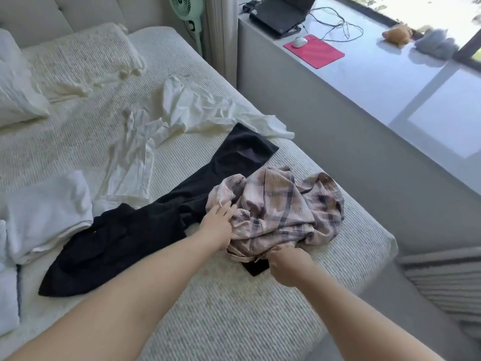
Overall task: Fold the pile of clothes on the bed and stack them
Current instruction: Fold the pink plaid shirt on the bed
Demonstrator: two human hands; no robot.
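Note:
A crumpled pink plaid shirt (283, 209) lies near the bed's right edge, partly over long black trousers (145, 230) that stretch diagonally across the bed. My left hand (217, 221) grips the shirt's left side, fingers curled into the cloth. My right hand (289, 264) pinches the shirt's near hem. A small black corner (256, 267) of cloth pokes out beneath the shirt. Behind lie a crumpled white shirt (208, 108) and cream trousers (130, 162). A folded white garment (49, 214) sits at the left.
The bed (234, 308) has a ribbed cream cover and pillows (15, 82) at the head. To the right runs a grey ledge (390, 82) holding a laptop (281, 14), mouse on a red pad (315, 52) and cables. A green fan (186, 9) stands behind the bed.

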